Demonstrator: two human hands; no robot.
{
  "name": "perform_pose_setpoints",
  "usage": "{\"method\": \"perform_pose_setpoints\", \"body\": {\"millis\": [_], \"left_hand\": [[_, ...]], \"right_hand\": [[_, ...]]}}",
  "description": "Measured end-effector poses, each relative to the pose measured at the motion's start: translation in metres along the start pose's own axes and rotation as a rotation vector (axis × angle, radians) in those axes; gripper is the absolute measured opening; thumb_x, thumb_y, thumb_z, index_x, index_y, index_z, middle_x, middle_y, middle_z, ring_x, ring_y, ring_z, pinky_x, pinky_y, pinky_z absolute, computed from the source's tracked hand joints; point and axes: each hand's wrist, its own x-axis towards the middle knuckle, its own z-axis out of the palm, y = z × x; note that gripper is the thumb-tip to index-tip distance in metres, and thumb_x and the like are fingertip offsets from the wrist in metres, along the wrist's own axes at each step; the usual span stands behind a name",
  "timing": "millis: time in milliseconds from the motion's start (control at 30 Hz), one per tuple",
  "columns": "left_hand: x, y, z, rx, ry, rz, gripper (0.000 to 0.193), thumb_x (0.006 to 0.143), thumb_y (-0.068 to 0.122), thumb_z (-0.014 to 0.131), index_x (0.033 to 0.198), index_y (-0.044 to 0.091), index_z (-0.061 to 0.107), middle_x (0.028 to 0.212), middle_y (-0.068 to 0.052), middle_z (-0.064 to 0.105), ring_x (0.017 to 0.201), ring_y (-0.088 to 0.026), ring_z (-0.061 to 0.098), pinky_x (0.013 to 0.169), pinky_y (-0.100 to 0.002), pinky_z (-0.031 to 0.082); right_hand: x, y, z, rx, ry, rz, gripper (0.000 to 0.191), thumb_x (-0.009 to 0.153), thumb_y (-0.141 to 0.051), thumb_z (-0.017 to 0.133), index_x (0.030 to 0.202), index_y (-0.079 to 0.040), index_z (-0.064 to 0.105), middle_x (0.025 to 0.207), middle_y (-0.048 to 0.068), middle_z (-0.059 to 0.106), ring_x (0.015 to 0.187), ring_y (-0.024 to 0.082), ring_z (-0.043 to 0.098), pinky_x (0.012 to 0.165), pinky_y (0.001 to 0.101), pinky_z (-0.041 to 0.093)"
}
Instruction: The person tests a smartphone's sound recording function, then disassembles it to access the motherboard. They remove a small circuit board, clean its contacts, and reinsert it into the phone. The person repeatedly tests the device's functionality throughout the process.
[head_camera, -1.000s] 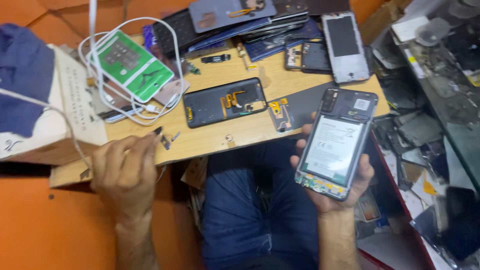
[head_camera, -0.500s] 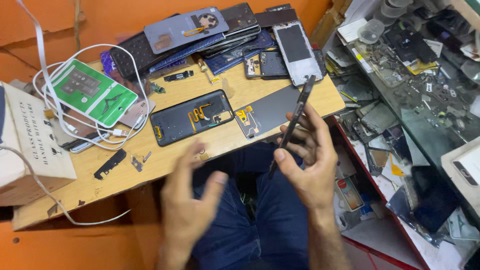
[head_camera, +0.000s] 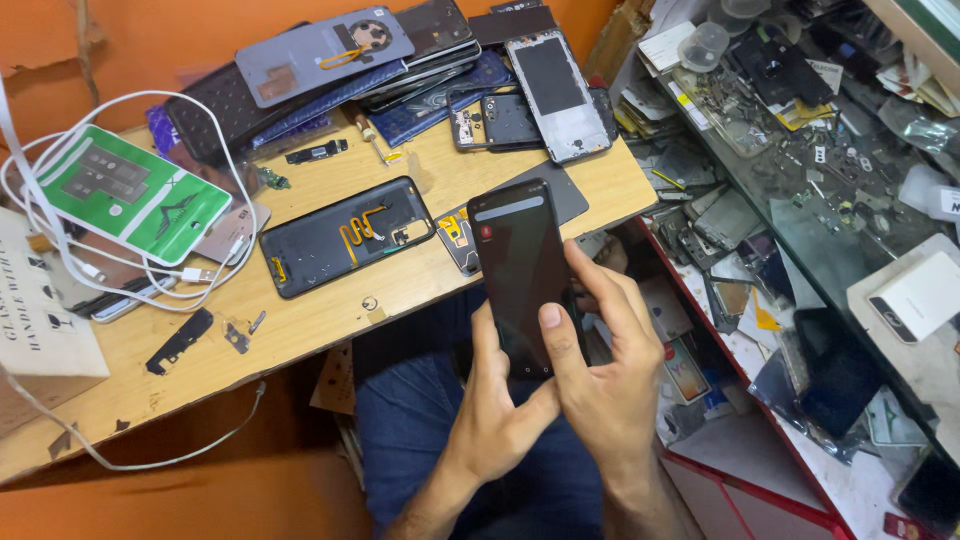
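Observation:
A black smartphone (head_camera: 520, 270) with its dark screen facing up is held over my lap in both hands. My left hand (head_camera: 490, 410) cups its lower left edge from beneath. My right hand (head_camera: 600, 370) grips its right side, the thumb pressed on the lower part of the screen. A black phone back cover (head_camera: 345, 235) with orange flex cable lies on the wooden workbench (head_camera: 300, 330) just left of the phone. A grey plate (head_camera: 565, 190) lies behind the phone's top edge.
A pile of phone shells and back covers (head_camera: 330, 60) sits at the bench's far side, with a phone frame (head_camera: 555, 85) beside it. A green packet (head_camera: 130, 195) and white cables (head_camera: 200, 270) lie left. A cardboard box (head_camera: 40, 310) stands far left. Cluttered parts shelves (head_camera: 800, 130) fill the right.
The phone has been turned from edge-on to screen-up. My left hand, free half a second ago, now holds the phone's lower edge together with my right hand.

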Motion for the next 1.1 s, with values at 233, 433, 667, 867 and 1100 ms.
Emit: {"method": "perform_pose_setpoints", "body": {"millis": [233, 433, 667, 867, 1100], "left_hand": [[0.006, -0.007, -0.004, -0.166, 0.043, 0.01, 0.089, 0.085, 0.018, 0.083, 0.155, -0.002, 0.032, 0.141, -0.017, 0.058, 0.131, -0.024, 0.059, 0.112, -0.038, 0.049], [0.011, -0.003, -0.009, -0.199, 0.002, 0.002, 0.096, 0.082, 0.021, 0.086, 0.157, -0.001, 0.03, 0.14, -0.014, 0.057, 0.128, -0.021, 0.059, 0.112, -0.036, 0.049], [0.021, 0.003, -0.028, -0.083, -0.019, -0.001, 0.097, 0.08, 0.02, 0.085, 0.156, 0.0, 0.029, 0.138, -0.014, 0.059, 0.126, -0.021, 0.061, 0.109, -0.036, 0.051], [0.026, 0.008, -0.038, -0.1, -0.04, -0.044, 0.091, 0.079, 0.02, 0.084, 0.151, 0.001, 0.032, 0.134, -0.015, 0.061, 0.122, -0.022, 0.065, 0.106, -0.036, 0.054], [0.026, 0.005, -0.045, -0.076, -0.028, -0.032, 0.094, 0.08, 0.018, 0.085, 0.154, 0.001, 0.03, 0.135, -0.014, 0.059, 0.123, -0.02, 0.062, 0.105, -0.035, 0.054]], "right_hand": [[-0.008, 0.015, -0.005, 0.515, -0.104, 0.118, 0.04, 0.102, -0.016, 0.061, 0.137, 0.003, 0.063, 0.122, 0.012, 0.069, 0.109, 0.016, 0.065, 0.099, 0.0295, 0.053], [0.004, 0.038, -0.002, 0.792, -0.125, 0.34, 0.02, 0.098, -0.009, 0.067, 0.111, 0.006, 0.07, 0.106, 0.011, 0.074, 0.092, 0.014, 0.068, 0.084, 0.028, 0.055], [0.015, 0.036, 0.008, 0.83, -0.178, 0.332, 0.014, 0.094, -0.004, 0.071, 0.104, 0.004, 0.07, 0.1, 0.011, 0.074, 0.09, 0.013, 0.07, 0.083, 0.0282, 0.059], [0.022, 0.03, 0.016, 0.824, -0.173, 0.351, 0.01, 0.094, -0.005, 0.071, 0.1, 0.004, 0.07, 0.101, 0.011, 0.074, 0.089, 0.013, 0.07, 0.08, 0.0284, 0.06], [0.021, 0.031, 0.023, 0.84, -0.183, 0.323, 0.008, 0.094, -0.001, 0.071, 0.098, 0.005, 0.069, 0.102, 0.013, 0.074, 0.089, 0.014, 0.071, 0.082, 0.0304, 0.062]]}}
